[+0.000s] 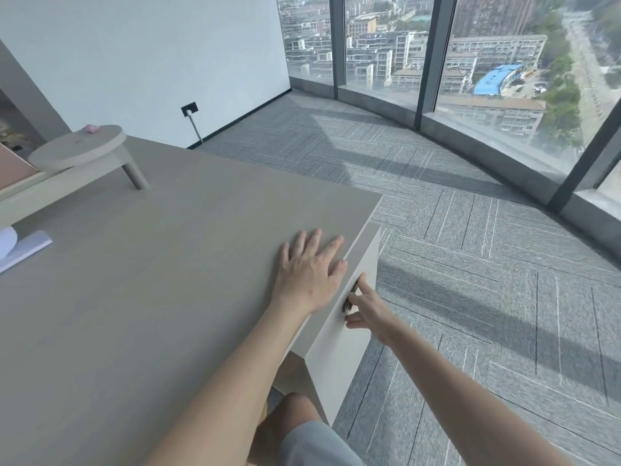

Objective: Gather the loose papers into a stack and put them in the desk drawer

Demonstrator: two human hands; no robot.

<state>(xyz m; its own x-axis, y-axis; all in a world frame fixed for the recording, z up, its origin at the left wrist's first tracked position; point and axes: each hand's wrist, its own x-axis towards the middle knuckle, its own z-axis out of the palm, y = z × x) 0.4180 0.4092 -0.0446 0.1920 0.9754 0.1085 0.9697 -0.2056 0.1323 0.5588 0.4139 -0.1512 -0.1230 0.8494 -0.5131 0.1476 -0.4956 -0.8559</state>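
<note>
Now my right hand (364,309) grips the drawer (349,317) handle (351,295), centre frame.
My left hand (309,270) lies flat, released, on the desk (151,280).

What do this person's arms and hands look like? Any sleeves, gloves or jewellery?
Both forearms are bare up to the frame edge: no sleeves show. The left hand and right hand have no gloves, rings or watch that I can see. Lower down, light grey shorts show.

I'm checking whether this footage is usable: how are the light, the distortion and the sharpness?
Head view: daylight through the windows throws long frame shadows across the carpet; the wide lens bows the window frames; the left hand on the desk and right hand at the drawer handle look sharp.
</note>
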